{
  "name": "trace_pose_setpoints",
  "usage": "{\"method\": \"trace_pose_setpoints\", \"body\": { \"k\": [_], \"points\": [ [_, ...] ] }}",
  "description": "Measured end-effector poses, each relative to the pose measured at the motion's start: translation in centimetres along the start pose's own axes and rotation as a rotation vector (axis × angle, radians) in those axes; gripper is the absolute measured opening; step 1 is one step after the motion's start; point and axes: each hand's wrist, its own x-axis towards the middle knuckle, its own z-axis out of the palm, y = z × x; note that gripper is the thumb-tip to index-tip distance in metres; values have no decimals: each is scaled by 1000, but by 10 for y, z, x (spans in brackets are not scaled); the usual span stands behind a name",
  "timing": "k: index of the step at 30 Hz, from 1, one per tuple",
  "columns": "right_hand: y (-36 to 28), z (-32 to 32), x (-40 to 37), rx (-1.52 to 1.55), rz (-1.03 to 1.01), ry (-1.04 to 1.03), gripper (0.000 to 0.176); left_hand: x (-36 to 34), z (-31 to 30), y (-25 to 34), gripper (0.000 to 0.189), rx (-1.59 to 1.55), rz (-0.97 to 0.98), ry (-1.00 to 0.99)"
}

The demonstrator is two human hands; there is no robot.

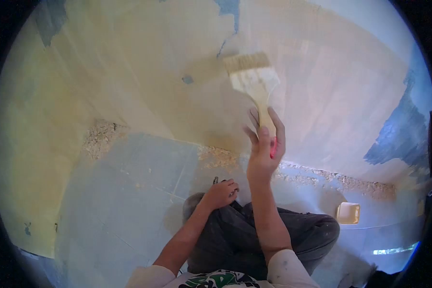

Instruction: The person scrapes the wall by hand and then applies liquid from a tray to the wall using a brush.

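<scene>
Well, right hand (pixel 263 151), fingers clamped on the brush (pixel 251 77), looked mid-stroke on the wall (pixel 144 72) at twelve o'clock; left hand (pixel 221 193) lay curled together on the knee (pixel 225 230); next pass wanted even pressure.

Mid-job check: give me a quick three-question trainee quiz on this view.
1. True or false: the right hand holds the paintbrush with its bristles against the wall.
2. The left hand rests on: A) the person's knee B) a bucket C) a ladder.
3. Where does the small pale tray lie?

Key: 1 true. 2 A. 3 On the floor to the person's right, near the foot of the wall.
</scene>
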Motion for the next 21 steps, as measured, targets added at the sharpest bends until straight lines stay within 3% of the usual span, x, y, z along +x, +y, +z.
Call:
{"method": "trace_pose_setpoints", "body": {
  "k": [1, 4, 10, 12, 14, 17, 21],
  "points": [
    [12, 11, 5, 33, -136, 11, 42, 0, -4, 2, 17, 13, 3, -5],
    [42, 33, 22, 11, -244, 27, 42, -2, -6, 1, 22, 13, -33, -61],
    [78, 33, 24, 178, -107, 100, 41, -4, 6, -17, 32, -4, -113, -151],
    [86, 26, 18, 188, -94, 116, 42, -9, 28, -36, 27, -17, -54, -71],
    [91, 12, 6, 177, -59, 126, 42, -4, 6, -8, 25, -19, -91, -77],
    [86, -26, 3, 46, -28, 95, 41, 5, -6, -1, 21, -50, -156, -109],
    [32, -86, 27, -426, -30, -141, 34, 4, -8, 3, 14, -64, -161, -117]
  ]
}}
